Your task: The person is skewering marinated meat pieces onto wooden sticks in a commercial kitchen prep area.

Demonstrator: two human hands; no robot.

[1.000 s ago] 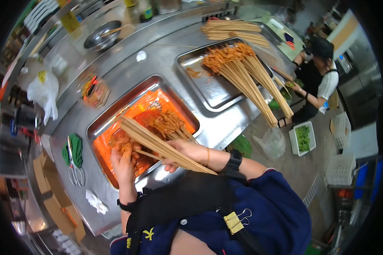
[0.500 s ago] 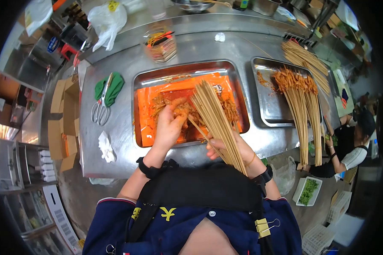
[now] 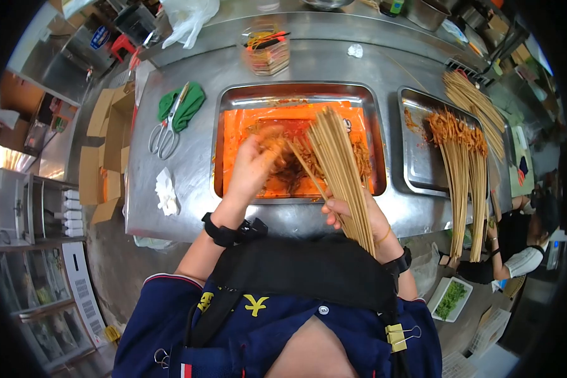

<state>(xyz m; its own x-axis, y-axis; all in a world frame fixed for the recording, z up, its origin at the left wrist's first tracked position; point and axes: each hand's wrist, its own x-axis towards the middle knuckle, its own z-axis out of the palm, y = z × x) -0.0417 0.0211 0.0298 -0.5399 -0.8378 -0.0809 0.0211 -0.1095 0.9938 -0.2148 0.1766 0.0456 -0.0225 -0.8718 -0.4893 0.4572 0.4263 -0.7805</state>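
Note:
My right hand (image 3: 362, 217) is wrapped round a thick bundle of bamboo skewers (image 3: 340, 173); one skewer (image 3: 303, 165) sticks out apart from the rest, its tip pointing toward my left hand. Fingers curled and partly blurred, my left hand (image 3: 253, 165) pinches red-sauced food (image 3: 271, 143) near that tip. Under both hands, more sauced strips (image 3: 290, 179) lie on orange plastic packaging (image 3: 234, 129) in a steel tray (image 3: 296, 90). The exact kind of food is not clear.
To the right, a second steel tray (image 3: 416, 170) holds loaded skewers (image 3: 457, 142); loose skewers (image 3: 475, 104) lie behind it. Scissors (image 3: 166, 135) rest on a green cloth (image 3: 189, 107) at left, near crumpled tissue (image 3: 166, 191). A plastic container (image 3: 264, 53) stands behind. A co-worker (image 3: 516, 246) is at right.
The view has shifted, so the table and trays appear farther right and slightly higher. My left hand's fingers are now blurred beside the skewer tip. My right hand keeps the bundle.

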